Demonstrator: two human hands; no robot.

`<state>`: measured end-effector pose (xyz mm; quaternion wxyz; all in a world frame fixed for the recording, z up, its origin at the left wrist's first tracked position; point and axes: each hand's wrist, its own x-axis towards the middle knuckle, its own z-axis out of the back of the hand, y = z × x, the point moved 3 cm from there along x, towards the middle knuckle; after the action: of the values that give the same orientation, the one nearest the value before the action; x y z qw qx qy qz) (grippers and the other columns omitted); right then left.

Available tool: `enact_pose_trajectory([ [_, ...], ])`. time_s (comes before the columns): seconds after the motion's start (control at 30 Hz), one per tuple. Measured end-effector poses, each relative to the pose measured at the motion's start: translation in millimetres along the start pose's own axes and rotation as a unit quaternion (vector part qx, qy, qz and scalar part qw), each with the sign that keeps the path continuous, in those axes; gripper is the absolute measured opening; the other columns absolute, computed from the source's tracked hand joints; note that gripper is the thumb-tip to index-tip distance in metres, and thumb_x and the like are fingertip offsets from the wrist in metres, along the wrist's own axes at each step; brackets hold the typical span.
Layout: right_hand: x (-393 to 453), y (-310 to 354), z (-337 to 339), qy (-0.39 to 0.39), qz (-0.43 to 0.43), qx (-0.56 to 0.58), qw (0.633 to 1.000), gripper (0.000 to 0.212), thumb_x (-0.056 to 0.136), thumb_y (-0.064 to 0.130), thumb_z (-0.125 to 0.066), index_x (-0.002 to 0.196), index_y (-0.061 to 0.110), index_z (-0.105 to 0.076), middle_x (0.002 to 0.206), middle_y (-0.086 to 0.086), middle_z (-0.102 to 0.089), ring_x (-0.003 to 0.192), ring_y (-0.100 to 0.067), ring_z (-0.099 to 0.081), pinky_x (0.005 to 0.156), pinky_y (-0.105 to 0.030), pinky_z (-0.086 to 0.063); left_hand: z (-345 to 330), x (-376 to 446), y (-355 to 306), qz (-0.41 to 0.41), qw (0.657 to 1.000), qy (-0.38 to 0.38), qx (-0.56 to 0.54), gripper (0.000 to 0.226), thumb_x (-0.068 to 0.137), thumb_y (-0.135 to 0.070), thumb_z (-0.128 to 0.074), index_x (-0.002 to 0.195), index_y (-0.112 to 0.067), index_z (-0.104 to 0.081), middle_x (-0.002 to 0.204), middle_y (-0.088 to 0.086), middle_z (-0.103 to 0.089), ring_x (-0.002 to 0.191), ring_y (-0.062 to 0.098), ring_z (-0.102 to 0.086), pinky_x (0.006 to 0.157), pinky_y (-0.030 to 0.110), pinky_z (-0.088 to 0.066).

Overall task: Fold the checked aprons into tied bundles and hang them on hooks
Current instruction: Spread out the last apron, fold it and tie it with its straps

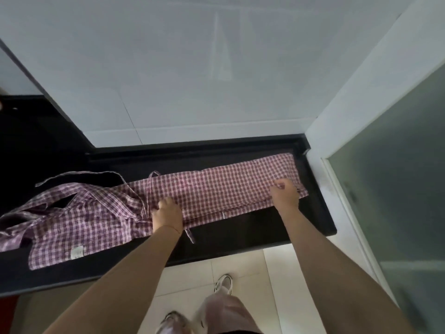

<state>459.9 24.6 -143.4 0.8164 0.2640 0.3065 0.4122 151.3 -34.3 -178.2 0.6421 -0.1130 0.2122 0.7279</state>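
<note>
The apron (228, 186) is lying folded into a long strip along the back of the counter (252, 235), its far end reaching toward the right corner. The right hand (284, 192) is pinching the cloth near that right end, fingers curled into the fabric. The left hand (167, 213) is resting on the strip's other end, fingers bent down over it; whether it is gripping or only pressing, I cannot tell. A second apron (79, 222) is lying loose and crumpled toward the left edge, touching the first, with a white label (77, 252) showing near the front edge.

The risk, as I judge it: one strap (190, 233) is trailing off the strip toward the front edge, and another is looping over the fold by the left hand. Rolling now could trap or tangle them, leaving nothing free to tie. The two aprons overlapping could also drag together.

No containers are in view, and no hooks either.
</note>
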Motion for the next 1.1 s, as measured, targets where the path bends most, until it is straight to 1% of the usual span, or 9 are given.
enact_pose_trajectory([
  [0.13, 12, -2, 16, -0.168, -0.165, 0.25, 0.939, 0.047, 0.091, 0.001, -0.061, 0.134, 0.013, -0.049, 0.137, -0.013, -0.046, 0.096, -0.023, -0.06, 0.065, -0.025, -0.05, 12, 31, 22, 0.071, 0.996, -0.05, -0.017, 0.038, 0.099, -0.015, -0.044, 0.136, -0.012, -0.05, 0.136, 0.009, -0.046, 0.126, 0.024, -0.046, 0.113, 0.039, -0.033],
  [0.3, 14, -10, -2, -0.044, -0.354, 0.415, 0.837, 0.028, 0.095, 0.012, -0.064, 0.12, 0.001, -0.058, 0.112, -0.017, -0.065, 0.094, -0.024, -0.067, 0.084, -0.035, -0.058, 22, 16, 20, 0.251, 0.922, -0.113, -0.272, 0.041, 0.085, -0.015, -0.061, 0.123, -0.005, -0.049, 0.131, 0.02, -0.043, 0.122, 0.036, -0.041, 0.102, 0.047, -0.039],
  [0.37, 11, -10, -17, 0.025, -0.357, 0.435, 0.826, 0.026, 0.096, 0.014, -0.063, 0.115, -0.003, -0.059, 0.111, -0.018, -0.066, 0.096, -0.026, -0.067, 0.093, -0.04, -0.056, 15, 7, 14, 0.336, 0.821, -0.105, -0.449, 0.038, 0.084, -0.015, -0.058, 0.119, 0.0, -0.05, 0.127, 0.023, -0.048, 0.116, 0.04, -0.048, 0.098, 0.05, -0.042],
  [0.47, 1, -4, -33, 0.097, -0.355, 0.468, 0.803, 0.024, 0.097, 0.014, -0.062, 0.115, 0.0, -0.057, 0.107, -0.018, -0.063, 0.093, -0.027, -0.064, 0.098, -0.043, -0.052, 0, 1, 5, 0.449, 0.564, -0.041, -0.692, 0.036, 0.087, -0.026, -0.059, 0.113, -0.001, -0.061, 0.104, 0.017, -0.066, 0.088, 0.032, -0.065, 0.082, 0.044, -0.056],
  [0.53, -3, -1, -40, 0.121, -0.354, 0.467, 0.801, 0.024, 0.096, 0.012, -0.063, 0.115, -0.001, -0.058, 0.109, -0.018, -0.064, 0.095, -0.027, -0.064, 0.101, -0.042, -0.051, -4, 1, 7, 0.449, 0.472, -0.042, -0.757, 0.023, 0.089, -0.025, -0.061, 0.092, -0.003, -0.067, 0.078, 0.011, -0.067, 0.063, 0.022, -0.061, 0.065, 0.035, -0.055],
  [0.63, -2, 3, -43, 0.11, -0.35, 0.449, 0.814, 0.024, 0.095, 0.011, -0.064, 0.117, 0.001, -0.06, 0.111, -0.017, -0.067, 0.099, -0.025, -0.067, 0.096, -0.039, -0.055, -6, 10, 17, 0.446, 0.421, -0.035, -0.789, 0.023, 0.092, -0.019, -0.06, 0.073, -0.006, -0.061, 0.066, 0.008, -0.062, 0.053, 0.017, -0.055, 0.048, 0.028, -0.042],
  [0.8, 11, 20, -44, 0.043, -0.36, 0.399, 0.842, 0.015, 0.095, 0.012, -0.065, 0.107, 0.009, -0.057, 0.098, -0.011, -0.06, 0.095, -0.021, -0.064, 0.09, -0.036, -0.058, -4, 24, 30, 0.449, 0.339, -0.032, -0.826, 0.017, 0.092, -0.015, -0.066, 0.08, -0.009, -0.056, 0.077, 0.006, -0.061, 0.061, 0.012, -0.057, 0.059, 0.024, -0.05],
  [0.9, 20, 25, -47, 0.048, -0.363, 0.394, 0.843, 0.018, 0.095, 0.015, -0.066, 0.11, 0.012, -0.056, 0.097, -0.009, -0.059, 0.095, -0.021, -0.061, 0.091, -0.036, -0.056, -2, 29, 32, 0.436, 0.326, -0.02, -0.838, 0.01, 0.092, -0.015, -0.069, 0.091, -0.01, -0.06, 0.081, 0.005, -0.063, 0.063, 0.01, -0.059, 0.055, 0.02, -0.049],
  [1.1, 28, 17, -43, 0.039, -0.369, 0.336, 0.866, 0.021, 0.095, 0.011, -0.065, 0.114, 0.006, -0.059, 0.116, -0.014, -0.063, 0.1, -0.022, -0.064, 0.092, -0.034, -0.057, -8, 35, 30, 0.457, 0.349, -0.016, -0.818, 0.015, 0.093, -0.019, -0.063, 0.101, -0.011, -0.053, 0.085, 0.007, -0.061, 0.088, 0.024, -0.064, 0.092, 0.04, -0.057],
])
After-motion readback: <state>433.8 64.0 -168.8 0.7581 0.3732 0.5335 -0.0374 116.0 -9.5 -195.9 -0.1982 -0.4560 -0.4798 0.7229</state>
